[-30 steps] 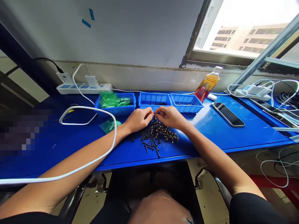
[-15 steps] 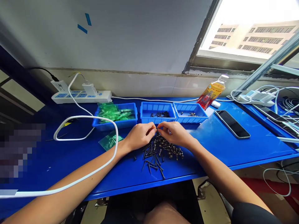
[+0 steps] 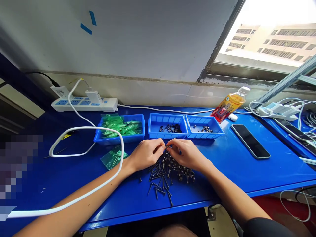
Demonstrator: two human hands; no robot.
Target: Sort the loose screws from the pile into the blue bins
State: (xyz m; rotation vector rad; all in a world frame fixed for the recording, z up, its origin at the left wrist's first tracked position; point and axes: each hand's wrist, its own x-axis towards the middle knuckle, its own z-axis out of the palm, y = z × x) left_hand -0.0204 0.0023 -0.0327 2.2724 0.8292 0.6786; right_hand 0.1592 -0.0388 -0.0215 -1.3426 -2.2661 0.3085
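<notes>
My left hand [image 3: 148,153] and my right hand [image 3: 187,154] meet above a pile of dark screws [image 3: 161,174] on the blue table. Both pinch with thumb and forefinger, fingertips nearly touching, at a small dark screw [image 3: 169,147] mostly covered by the fingers. Just behind the hands stand a blue bin with dark screws [image 3: 168,134] and another blue bin [image 3: 217,134] holding a few small metal pieces. Some loose screws lie toward the table's front edge.
At left, a blue bin [image 3: 98,137] holds green packets; a green bag [image 3: 111,158] lies before it. A white cable [image 3: 74,199] loops over my left forearm. A power strip [image 3: 111,104], a drink bottle [image 3: 229,103] and a phone [image 3: 250,141] are around.
The view has tilted and shifted slightly, so the table sits lower in the picture. Both hands keep their pinch above the screw pile, with a little movement at the fingertips.
</notes>
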